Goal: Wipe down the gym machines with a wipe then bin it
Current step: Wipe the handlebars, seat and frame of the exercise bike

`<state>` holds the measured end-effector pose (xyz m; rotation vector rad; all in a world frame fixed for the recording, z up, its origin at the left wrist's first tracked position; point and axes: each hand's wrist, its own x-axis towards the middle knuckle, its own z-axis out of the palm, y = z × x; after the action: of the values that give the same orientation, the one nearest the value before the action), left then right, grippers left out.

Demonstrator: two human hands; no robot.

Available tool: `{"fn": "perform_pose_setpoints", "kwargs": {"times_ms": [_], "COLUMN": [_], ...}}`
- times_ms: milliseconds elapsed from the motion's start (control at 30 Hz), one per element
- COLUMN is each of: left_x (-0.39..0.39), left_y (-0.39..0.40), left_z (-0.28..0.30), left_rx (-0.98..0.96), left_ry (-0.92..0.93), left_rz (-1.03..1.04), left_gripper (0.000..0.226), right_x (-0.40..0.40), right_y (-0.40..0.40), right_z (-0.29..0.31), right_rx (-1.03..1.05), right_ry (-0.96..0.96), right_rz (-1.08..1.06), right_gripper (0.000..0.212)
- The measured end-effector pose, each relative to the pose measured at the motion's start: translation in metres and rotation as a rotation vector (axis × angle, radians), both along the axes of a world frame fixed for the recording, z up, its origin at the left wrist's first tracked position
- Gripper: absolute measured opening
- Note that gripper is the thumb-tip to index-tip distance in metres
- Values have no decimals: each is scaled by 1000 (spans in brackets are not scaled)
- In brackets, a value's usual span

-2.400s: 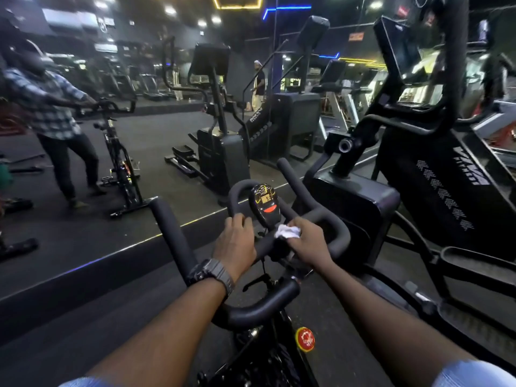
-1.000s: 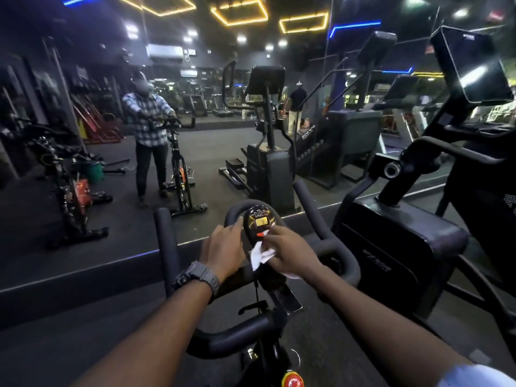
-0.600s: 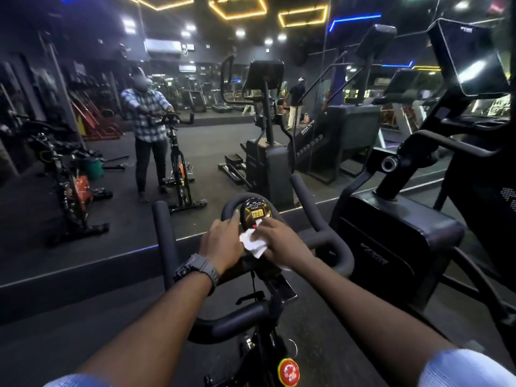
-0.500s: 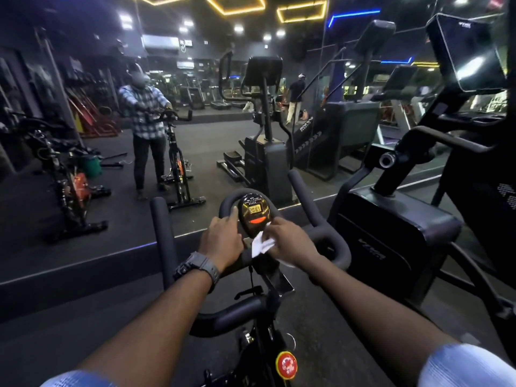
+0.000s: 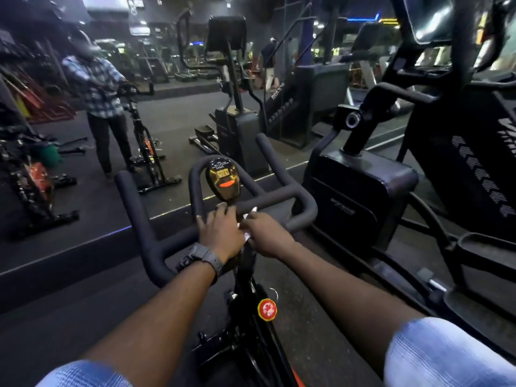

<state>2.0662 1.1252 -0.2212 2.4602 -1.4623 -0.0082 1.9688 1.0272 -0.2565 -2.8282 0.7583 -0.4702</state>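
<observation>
Dim mirrored gym. Our hands have dropped below the console [image 5: 223, 178] — right hand [image 5: 266, 236] pinches the wipe [image 5: 247, 219], left hand [image 5: 222, 233] rests fingers-flat on the handlebar [image 5: 279, 201]; console's prob. done, bars next.

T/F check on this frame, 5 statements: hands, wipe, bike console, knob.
1. The right hand holds the wipe. True.
2. The left hand hangs clear of the bike. False: it rests on the handlebar below the console.
3. The console is covered by the wipe. False: it is uncovered, its display lit.
4. A watch is on the left wrist. True.
5. The red knob sits above the console. False: it is lower, on the frame.
</observation>
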Motion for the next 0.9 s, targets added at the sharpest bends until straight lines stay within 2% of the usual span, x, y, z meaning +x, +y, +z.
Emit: {"fn": "perform_pose_setpoints", "kwargs": {"times_ms": [167, 300, 433, 667, 900], "left_x": [-23, -62, -119, -264, -396], "left_y": [11, 20, 34, 97, 167], "left_z": [1, 3, -2, -15, -26], "left_rx": [1, -74, -155, -135, -114], "left_ry": [23, 95, 189, 250, 200], "left_rz": [-94, -300, -535, -941, -1283], "left_gripper": [54, 51, 52, 38, 30], "right_x": [-35, -93, -182, -344, -442], "right_y": [24, 43, 88, 226, 338], "right_z": [5, 22, 28, 16, -13], "right_rx": [31, 97, 172, 211, 146], "right_ry": [61, 155, 24, -96, -191], "right_rz": [-69, -273, -558, -1080, -1411], "right_gripper": [23, 24, 22, 17, 20]}}
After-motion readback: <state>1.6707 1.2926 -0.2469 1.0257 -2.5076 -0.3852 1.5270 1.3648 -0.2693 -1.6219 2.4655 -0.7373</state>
